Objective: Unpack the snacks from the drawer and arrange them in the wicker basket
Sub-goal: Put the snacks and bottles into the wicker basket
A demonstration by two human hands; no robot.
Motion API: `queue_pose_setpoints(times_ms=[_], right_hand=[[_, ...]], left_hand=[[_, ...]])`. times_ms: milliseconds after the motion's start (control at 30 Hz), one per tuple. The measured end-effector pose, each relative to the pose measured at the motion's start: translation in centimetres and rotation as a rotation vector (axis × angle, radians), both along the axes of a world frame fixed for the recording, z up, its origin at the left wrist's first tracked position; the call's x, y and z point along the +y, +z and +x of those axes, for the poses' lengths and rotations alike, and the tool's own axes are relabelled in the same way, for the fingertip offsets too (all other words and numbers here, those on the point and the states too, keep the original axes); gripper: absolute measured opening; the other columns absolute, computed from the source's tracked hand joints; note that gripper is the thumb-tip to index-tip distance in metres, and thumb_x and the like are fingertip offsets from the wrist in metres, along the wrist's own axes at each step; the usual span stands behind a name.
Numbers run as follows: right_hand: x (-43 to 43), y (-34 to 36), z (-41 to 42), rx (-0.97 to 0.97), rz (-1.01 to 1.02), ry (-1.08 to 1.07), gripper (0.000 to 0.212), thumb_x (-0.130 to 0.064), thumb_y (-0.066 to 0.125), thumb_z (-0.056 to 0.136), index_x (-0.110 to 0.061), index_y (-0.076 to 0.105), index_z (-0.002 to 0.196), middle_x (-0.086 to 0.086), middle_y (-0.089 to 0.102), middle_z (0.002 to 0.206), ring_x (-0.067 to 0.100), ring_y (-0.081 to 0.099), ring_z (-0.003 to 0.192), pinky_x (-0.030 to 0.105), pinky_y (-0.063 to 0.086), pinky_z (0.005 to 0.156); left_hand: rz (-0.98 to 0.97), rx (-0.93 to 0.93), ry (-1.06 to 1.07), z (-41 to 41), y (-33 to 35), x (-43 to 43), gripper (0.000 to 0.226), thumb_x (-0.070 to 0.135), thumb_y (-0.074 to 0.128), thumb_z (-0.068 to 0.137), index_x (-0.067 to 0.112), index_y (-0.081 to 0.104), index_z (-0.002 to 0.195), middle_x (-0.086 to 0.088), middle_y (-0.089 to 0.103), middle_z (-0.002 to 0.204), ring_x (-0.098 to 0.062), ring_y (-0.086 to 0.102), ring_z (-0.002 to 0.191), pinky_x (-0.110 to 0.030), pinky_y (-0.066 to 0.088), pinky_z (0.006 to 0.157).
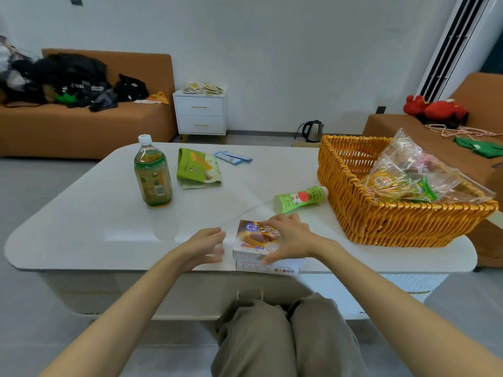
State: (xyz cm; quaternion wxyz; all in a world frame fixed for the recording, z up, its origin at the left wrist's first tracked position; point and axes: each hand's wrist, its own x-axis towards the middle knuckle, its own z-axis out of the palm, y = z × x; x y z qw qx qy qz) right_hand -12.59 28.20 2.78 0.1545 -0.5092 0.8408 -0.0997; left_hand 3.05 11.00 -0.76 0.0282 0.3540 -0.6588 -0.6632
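Right hand [288,236] grips box [248,240] from above at desk [95,213] front edge; left hand [205,244] open, just beside it; basket [381,219] w/ only a bag [408,172] inside; bottle [153,172], pouch [197,170], tube [299,198], sachets [234,157] lie outside, i.e. most work is left.

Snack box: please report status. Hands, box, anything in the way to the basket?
Right hand grips snack box from above. Left hand open beside it. Green tube lies between box and wicker basket.
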Motion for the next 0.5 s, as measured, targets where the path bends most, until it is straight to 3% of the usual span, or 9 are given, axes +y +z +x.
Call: queue_pose_setpoints(times_ms=[100, 167, 200, 267, 333, 400, 500], right_hand=[[0.1, -1.0, -1.2, -0.1, -0.125, -0.173, 0.091, -0.079, 0.055, 0.071, -0.033, 0.033, 0.147, -0.002, 0.025, 0.157, 0.027, 0.016, 0.144, 0.052, 0.021, 0.114], [0.8, -1.7, -2.6, -0.057, -0.205, -0.341, 0.089, -0.071, 0.054, 0.08, -0.025, 0.025, 0.15, 0.004, 0.024, 0.158, 0.029, 0.019, 0.144, 0.052, 0.022, 0.114], [1.3, -2.0, -3.1, -0.096, -0.218, -0.418, 0.089, -0.064, 0.056, 0.084, -0.019, 0.021, 0.152, 0.007, 0.027, 0.156, 0.029, 0.026, 0.141, 0.049, 0.027, 0.112], [2.3, -2.1, -3.2, -0.442, -0.189, -0.556, 0.09, -0.057, 0.058, 0.087, -0.01, 0.017, 0.151, 0.008, 0.037, 0.148, 0.027, 0.047, 0.126, 0.039, 0.046, 0.096], [2.8, -2.5, -2.7, -0.847, -0.16, -0.592, 0.074, -0.051, 0.06, 0.089, -0.003, 0.037, 0.14, 0.009, 0.056, 0.132, 0.022, 0.061, 0.105, 0.035, 0.054, 0.089], [2.5, -3.1, -2.5, -0.937, -0.195, -0.596, 0.059, -0.042, 0.064, 0.089, -0.001, 0.05, 0.129, 0.01, 0.065, 0.119, 0.019, 0.064, 0.095, 0.033, 0.056, 0.084], [1.8, -3.4, -2.6, -0.964, -0.282, -0.665, 0.053, -0.03, 0.066, 0.09, 0.002, 0.048, 0.128, 0.014, 0.067, 0.114, 0.019, 0.065, 0.084, 0.027, 0.054, 0.066]], left_hand=[[0.091, -0.009, 0.0, -0.1, 0.1, 0.3, 0.058, 0.051, 0.054, 0.091, 0.013, 0.046, 0.135, -0.012, 0.05, 0.133, -0.027, 0.056, 0.113, -0.036, 0.052, 0.086], [0.047, -0.049, -0.079, -0.8, 0.3, 0.7, 0.057, 0.062, 0.054, 0.086, 0.018, 0.06, 0.122, -0.007, 0.06, 0.124, -0.023, 0.058, 0.111, -0.034, 0.052, 0.085], [0.019, -0.07, -0.102, -1.3, 0.4, 1.1, 0.055, 0.062, 0.055, 0.085, 0.018, 0.065, 0.117, -0.005, 0.065, 0.118, -0.021, 0.059, 0.109, -0.033, 0.052, 0.085], [-0.02, -0.105, -0.075, -2.4, 0.6, 1.9, 0.049, 0.055, 0.059, 0.087, 0.015, 0.067, 0.113, -0.005, 0.069, 0.112, -0.017, 0.062, 0.101, -0.029, 0.052, 0.079], [-0.026, -0.124, -0.013, -3.1, 0.5, 2.7, 0.047, 0.049, 0.063, 0.087, 0.01, 0.064, 0.115, -0.006, 0.07, 0.107, -0.015, 0.063, 0.092, -0.026, 0.052, 0.068], [0.011, -0.12, 0.032, -3.7, 0.4, 3.3, 0.046, 0.044, 0.065, 0.087, 0.007, 0.063, 0.115, -0.007, 0.07, 0.101, -0.015, 0.064, 0.085, -0.026, 0.052, 0.063], [0.056, -0.109, 0.088, -4.3, 0.8, 4.1, 0.041, 0.039, 0.066, 0.089, 0.007, 0.063, 0.115, -0.005, 0.069, 0.092, -0.014, 0.062, 0.079, -0.027, 0.05, 0.06]])
